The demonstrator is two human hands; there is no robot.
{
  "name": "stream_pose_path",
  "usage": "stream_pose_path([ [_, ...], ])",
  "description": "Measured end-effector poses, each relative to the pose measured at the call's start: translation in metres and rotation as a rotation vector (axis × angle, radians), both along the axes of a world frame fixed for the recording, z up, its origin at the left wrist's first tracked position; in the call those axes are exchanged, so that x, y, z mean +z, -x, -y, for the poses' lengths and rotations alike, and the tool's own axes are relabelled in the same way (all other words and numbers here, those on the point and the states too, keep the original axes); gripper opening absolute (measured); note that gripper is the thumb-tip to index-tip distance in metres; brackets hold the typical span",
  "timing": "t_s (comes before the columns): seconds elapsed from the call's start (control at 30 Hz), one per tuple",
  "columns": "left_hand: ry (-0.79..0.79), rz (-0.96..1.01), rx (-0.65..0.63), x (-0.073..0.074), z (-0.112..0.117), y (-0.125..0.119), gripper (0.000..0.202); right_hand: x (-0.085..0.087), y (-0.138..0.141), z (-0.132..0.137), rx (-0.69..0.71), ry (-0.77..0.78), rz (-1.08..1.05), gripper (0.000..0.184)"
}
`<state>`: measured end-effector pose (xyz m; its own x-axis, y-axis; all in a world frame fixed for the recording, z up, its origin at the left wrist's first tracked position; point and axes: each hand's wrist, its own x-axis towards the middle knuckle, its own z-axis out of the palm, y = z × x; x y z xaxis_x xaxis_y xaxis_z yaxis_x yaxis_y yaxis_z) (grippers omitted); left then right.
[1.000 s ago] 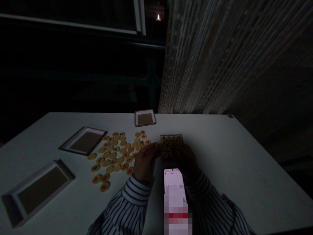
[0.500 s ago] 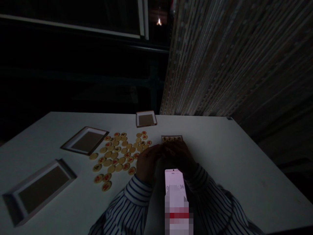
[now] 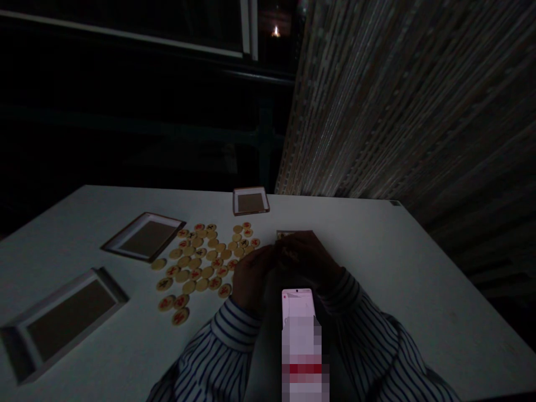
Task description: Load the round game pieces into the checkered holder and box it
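A small box point(image 3: 281, 235) holding round xiangqi pieces lies at the middle right of the white table. My right hand point(image 3: 309, 254) lies over it, bent at the knuckles, and covers most of the box and its pieces. At the box's near left side is my left hand point(image 3: 251, 276), its fingers reaching in towards the right hand. Dim light hides the fingertips of both hands, so what they grip does not show. Left of my hands, many loose wooden xiangqi pieces point(image 3: 195, 263) are spread flat, some showing red or black characters, others blank side up.
A lit phone point(image 3: 297, 304) lies between my forearms. Three shallow trays stand on the table point(image 3: 377, 268): a small one point(image 3: 251, 202) at the back, one point(image 3: 146, 237) at the left and a longer box point(image 3: 71, 321) nearer me. A string curtain point(image 3: 347, 100) hangs behind.
My right hand has moved slightly forward and now covers the row of pieces that showed at the box's far edge. My left hand stays nearly in place. The view has shifted slightly.
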<state>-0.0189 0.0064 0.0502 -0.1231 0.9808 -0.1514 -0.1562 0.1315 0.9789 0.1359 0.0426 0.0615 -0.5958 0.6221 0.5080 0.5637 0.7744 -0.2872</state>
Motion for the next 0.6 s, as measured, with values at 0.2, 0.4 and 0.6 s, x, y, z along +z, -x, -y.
stream_pose_path([
  [0.2,-0.004,-0.057,-0.008,-0.008,-0.001,0.001,0.015,0.01,-0.002,-0.002,0.023,0.085,0.082,0.014],
  [0.4,-0.005,-0.046,-0.001,-0.01,-0.001,-0.001,0.012,0.008,-0.006,-0.004,0.036,0.094,0.102,0.02],
  [0.6,0.0,-0.114,0.066,-0.014,-0.004,0.002,0.014,0.01,-0.012,-0.006,0.026,0.126,0.149,0.015],
])
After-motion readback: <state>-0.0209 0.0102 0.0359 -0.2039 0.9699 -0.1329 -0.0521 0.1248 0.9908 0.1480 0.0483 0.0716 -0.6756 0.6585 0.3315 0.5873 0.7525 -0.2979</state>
